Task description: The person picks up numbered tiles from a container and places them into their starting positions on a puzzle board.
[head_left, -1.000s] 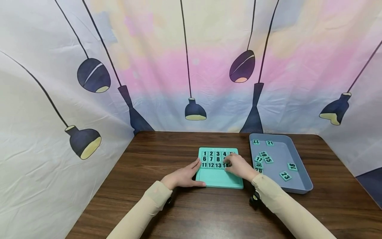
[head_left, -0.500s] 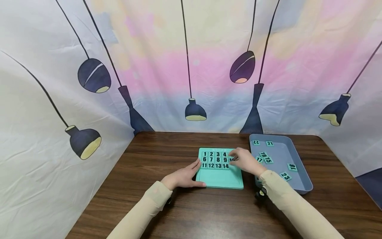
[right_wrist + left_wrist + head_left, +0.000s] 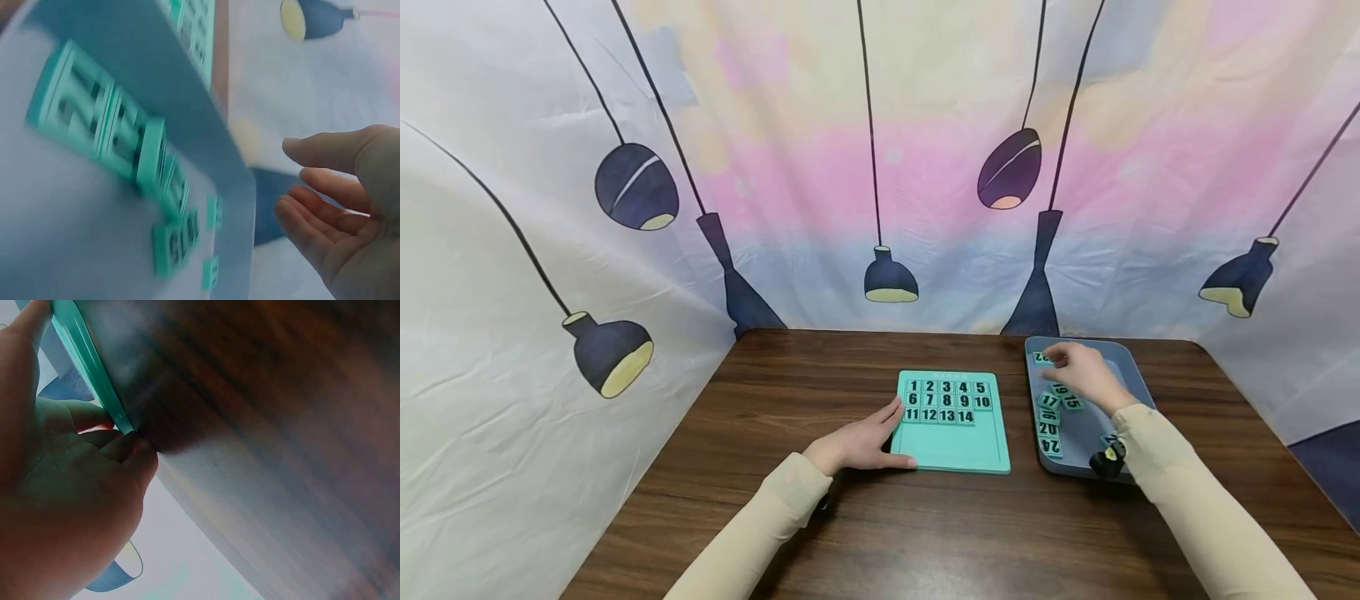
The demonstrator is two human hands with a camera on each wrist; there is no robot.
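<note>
A turquoise number board lies flat on the table, with number tiles 1 to 14 set in rows in its upper part. My left hand holds its near left corner, thumb at the front edge and fingers along the left side. In the left wrist view, the fingertips curl against the board's rim. Over the tray's far part hovers my right hand, thumb and fingers apart with nothing between them. Below it, loose number tiles lie in the tray, including 17 and 24; the hand and sleeve hide some.
The shallow blue-grey tray stands right of the board, its raised wall close in the right wrist view. The brown wooden table reaches back to a curtain printed with lamps.
My right hand has moved right from the board to above the tray, uncovering tiles 5 and 10. The left hand keeps its place at the board's corner.
</note>
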